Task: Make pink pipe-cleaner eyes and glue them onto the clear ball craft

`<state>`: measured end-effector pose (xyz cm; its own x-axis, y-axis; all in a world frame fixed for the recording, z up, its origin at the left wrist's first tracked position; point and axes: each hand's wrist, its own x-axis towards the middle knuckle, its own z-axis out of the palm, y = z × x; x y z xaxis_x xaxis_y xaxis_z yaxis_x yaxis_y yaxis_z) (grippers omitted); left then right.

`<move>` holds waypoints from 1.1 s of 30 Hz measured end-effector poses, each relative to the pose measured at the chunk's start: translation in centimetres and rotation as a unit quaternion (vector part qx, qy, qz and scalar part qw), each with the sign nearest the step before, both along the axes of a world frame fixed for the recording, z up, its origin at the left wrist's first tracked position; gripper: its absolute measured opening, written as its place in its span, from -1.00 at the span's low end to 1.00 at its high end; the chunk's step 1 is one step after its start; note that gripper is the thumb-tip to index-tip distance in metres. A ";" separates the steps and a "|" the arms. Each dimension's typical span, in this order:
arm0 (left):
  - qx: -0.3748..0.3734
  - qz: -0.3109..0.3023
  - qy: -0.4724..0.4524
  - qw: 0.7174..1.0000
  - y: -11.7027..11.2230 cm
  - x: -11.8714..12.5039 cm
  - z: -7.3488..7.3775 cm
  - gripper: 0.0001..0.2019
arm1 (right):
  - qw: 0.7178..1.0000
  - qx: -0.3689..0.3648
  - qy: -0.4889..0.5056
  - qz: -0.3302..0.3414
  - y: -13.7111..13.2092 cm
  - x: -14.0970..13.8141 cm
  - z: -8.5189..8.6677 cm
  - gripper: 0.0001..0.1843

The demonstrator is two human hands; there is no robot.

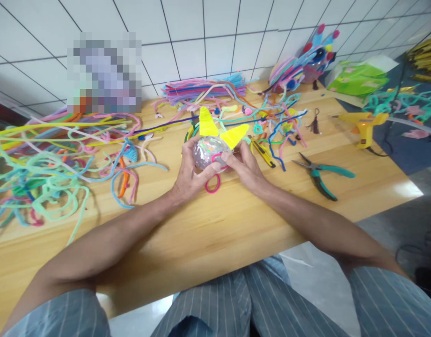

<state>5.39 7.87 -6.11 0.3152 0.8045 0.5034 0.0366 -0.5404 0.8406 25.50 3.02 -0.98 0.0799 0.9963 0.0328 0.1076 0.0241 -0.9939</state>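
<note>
Between my two hands is a clear, shiny ball [205,149] with two yellow ear-shaped pieces [208,124] standing up from its top. My left hand [191,169] wraps round the ball's left side. With thumb and fingers closed, my right hand [246,164] holds its right side, the thumb near a pink pipe-cleaner piece on the front. A pink pipe-cleaner loop [213,183] hangs or lies just below the ball; I cannot tell which. The fingers behind the ball are partly hidden.
Green-handled pliers [318,172] and a yellow glue gun [363,125] lie to the right. A yellow utility knife [263,152] is close to my right hand. Tangled pipe cleaners [57,187] cover the left side. A pipe-cleaner bundle [204,90] and decorated balls [286,75] stand along the wall.
</note>
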 end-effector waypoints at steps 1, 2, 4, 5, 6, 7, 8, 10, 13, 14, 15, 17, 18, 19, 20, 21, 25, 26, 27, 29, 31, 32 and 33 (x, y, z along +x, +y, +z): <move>-0.010 -0.005 -0.005 1.000 0.0 0.0 0.0 -0.18 | 1.000 0.001 0.000 -0.001 0.0 0.0 -0.1 -0.27; -0.017 -0.006 -0.009 1.000 0.0 0.0 0.1 -0.20 | 1.000 0.002 0.000 -0.001 0.0 0.0 -0.1 -0.26; -0.023 -0.003 -0.014 1.000 0.0 0.0 0.1 -0.22 | 1.000 0.004 -0.001 0.000 0.1 0.0 -0.3 -0.24; -0.025 -0.004 -0.016 1.000 0.0 0.0 0.1 -0.22 | 1.000 0.004 -0.002 0.000 0.1 0.0 -0.4 -0.24; -0.026 -0.005 -0.018 0.999 0.0 0.0 0.1 -0.22 | 1.000 0.005 -0.002 0.001 0.1 0.0 -0.4 -0.23; -0.027 -0.007 -0.019 0.999 0.0 0.1 0.1 -0.23 | 1.000 0.005 -0.001 0.003 0.1 0.0 -0.4 -0.24; -0.028 -0.008 -0.020 0.999 0.0 0.1 0.1 -0.23 | 1.000 0.004 0.000 0.004 0.2 0.0 -0.5 -0.24; -0.027 -0.010 -0.022 0.999 0.0 0.1 0.1 -0.24 | 1.000 0.005 0.000 0.006 0.1 0.0 -0.5 -0.24; -0.022 -0.007 -0.022 0.999 0.0 0.1 0.2 -0.25 | 1.000 0.007 -0.002 0.004 0.1 0.0 -0.4 -0.23; -0.020 -0.006 -0.021 1.000 0.0 0.1 0.2 -0.25 | 1.000 0.008 -0.003 0.004 0.0 -0.1 -0.3 -0.23; -0.018 -0.006 -0.021 1.000 0.0 0.0 0.2 -0.25 | 1.000 0.008 -0.005 0.004 0.0 -0.1 -0.3 -0.23; -0.015 -0.006 -0.022 1.000 0.0 0.0 0.4 -0.24 | 1.000 0.010 -0.011 0.003 -0.2 -0.2 -0.2 -0.25; -0.014 -0.006 -0.022 1.000 0.0 0.0 0.4 -0.23 | 1.000 0.013 -0.014 0.003 -0.3 -0.3 -0.2 -0.25; -0.014 -0.006 -0.022 1.000 0.0 0.0 0.5 -0.24 | 1.000 0.015 -0.015 0.002 -0.3 -0.3 -0.2 -0.26; -0.014 -0.005 -0.021 1.000 -0.1 0.0 0.6 -0.24 | 1.000 0.017 -0.016 0.002 -0.4 -0.4 -0.2 -0.25; -0.014 -0.005 -0.021 1.000 -0.1 0.0 0.7 -0.26 | 1.000 0.018 -0.017 0.002 -0.4 -0.4 -0.2 -0.24; -0.013 0.005 -0.026 1.000 0.0 0.1 0.7 -0.30 | 1.000 0.014 -0.005 0.007 -0.3 -0.4 -0.5 -0.22; -0.009 0.011 -0.030 0.999 0.1 0.1 0.7 -0.30 | 1.000 0.017 0.003 0.008 -0.3 -0.4 -0.6 -0.22; -0.005 0.017 -0.033 0.999 0.2 0.0 0.6 -0.30 | 1.000 0.020 0.011 0.009 -0.2 -0.4 -0.6 -0.22; 0.006 0.025 -0.038 0.999 0.3 0.0 0.6 -0.30 | 0.999 0.027 0.031 0.012 -0.2 -0.4 -0.8 -0.24; 0.008 0.031 -0.044 0.999 0.4 0.0 0.7 -0.31 | 0.998 0.033 0.049 0.020 -0.1 -0.4 -0.9 -0.25; 0.007 0.033 -0.048 0.998 0.4 0.0 0.8 -0.32 | 0.998 0.036 0.054 0.023 -0.1 -0.4 -1.0 -0.25; 0.005 0.035 -0.054 0.998 0.4 0.0 0.9 -0.33 | 0.997 0.039 0.054 0.025 -0.1 -0.4 -1.2 -0.24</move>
